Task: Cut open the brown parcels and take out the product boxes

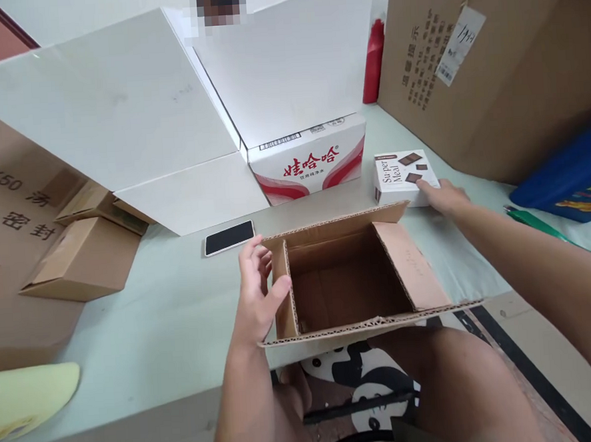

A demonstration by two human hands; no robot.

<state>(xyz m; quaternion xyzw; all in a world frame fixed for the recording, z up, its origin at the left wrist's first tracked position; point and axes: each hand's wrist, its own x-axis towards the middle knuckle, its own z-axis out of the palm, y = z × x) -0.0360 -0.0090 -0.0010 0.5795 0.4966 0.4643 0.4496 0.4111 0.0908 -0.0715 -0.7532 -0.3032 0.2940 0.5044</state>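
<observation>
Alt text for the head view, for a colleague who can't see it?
The left hand grips the left wall of an open, empty cardboard box on a pale green table, while the right hand touches a small white snack box beyond it. A phone lies left of the box, near a white carton with red print.

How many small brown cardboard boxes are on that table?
3: the open box held by the left hand; a second box at far left; a third box right behind it. The white cartons may hide more.
</observation>
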